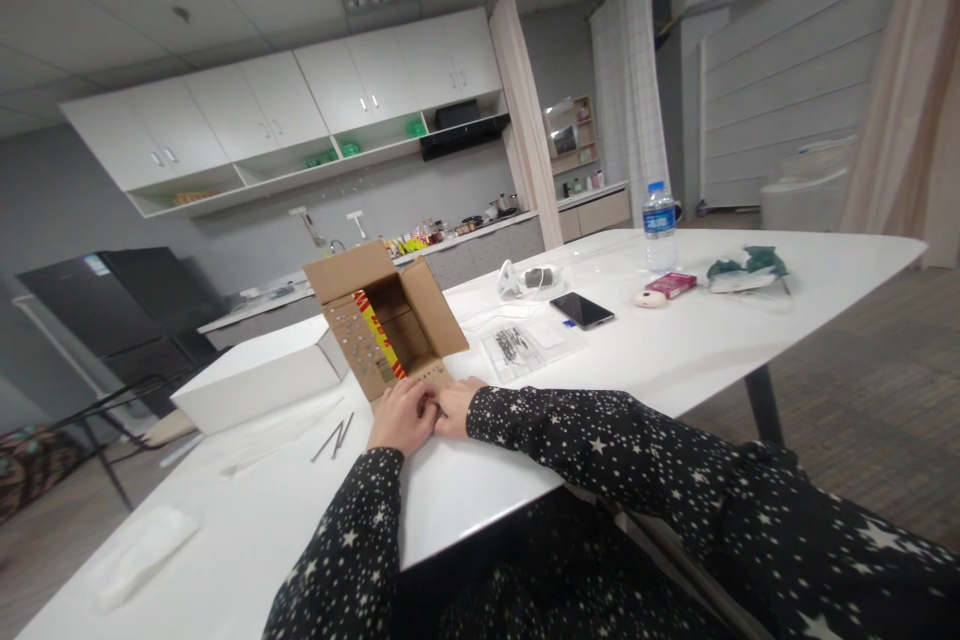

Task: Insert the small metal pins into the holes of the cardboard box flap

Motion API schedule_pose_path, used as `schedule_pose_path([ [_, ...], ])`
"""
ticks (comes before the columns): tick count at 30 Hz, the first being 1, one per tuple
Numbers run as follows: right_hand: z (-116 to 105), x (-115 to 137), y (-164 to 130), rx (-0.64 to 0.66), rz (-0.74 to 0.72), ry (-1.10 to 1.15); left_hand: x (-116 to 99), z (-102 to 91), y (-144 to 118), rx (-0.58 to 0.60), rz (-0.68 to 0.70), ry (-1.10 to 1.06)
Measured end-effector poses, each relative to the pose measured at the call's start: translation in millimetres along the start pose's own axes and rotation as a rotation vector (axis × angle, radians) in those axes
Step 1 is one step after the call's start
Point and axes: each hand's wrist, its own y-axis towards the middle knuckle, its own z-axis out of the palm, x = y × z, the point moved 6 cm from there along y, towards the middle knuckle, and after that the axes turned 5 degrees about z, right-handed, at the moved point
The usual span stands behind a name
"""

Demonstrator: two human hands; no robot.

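An open cardboard box (pixel 431 320) stands on the white table with its flaps spread and yellow-and-red tape down one panel. Many small round metallic-looking spots dot its left panel (pixel 352 335). My left hand (pixel 405 417) rests at the box's near edge, fingers curled in. Beside it, almost touching, my right hand (pixel 455 407) has its fingers bent against the same edge. Whatever is between the fingertips is too small and hidden to make out. Left of my hands lie a few long thin metal nails or screws (pixel 334 440).
A white box (pixel 262 375) stands left of the cardboard one. Behind my right hand sits a clear tray (pixel 511 348) of small dark metal pieces. Farther right are a phone (pixel 582 310), a pink pack (pixel 673 285), a water bottle (pixel 660 228) and a green-and-white bundle (pixel 746 270).
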Motion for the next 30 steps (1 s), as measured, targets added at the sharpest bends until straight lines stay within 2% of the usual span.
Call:
schedule_pose_path([
  [7,5.7,-7.5,3.7,-0.014,0.055,-0.016,-7.0,1.0,1.2,0.063,0.045,-0.03],
  [23,0.6,-21.0,3.2,0.002,0.168,0.091,-6.9,3.3,1.1,0.045,0.068,-0.015],
  [30,-6.2,-24.2,3.4,-0.016,0.141,0.137,-8.4,2.6,0.8,0.066,0.083,-0.033],
])
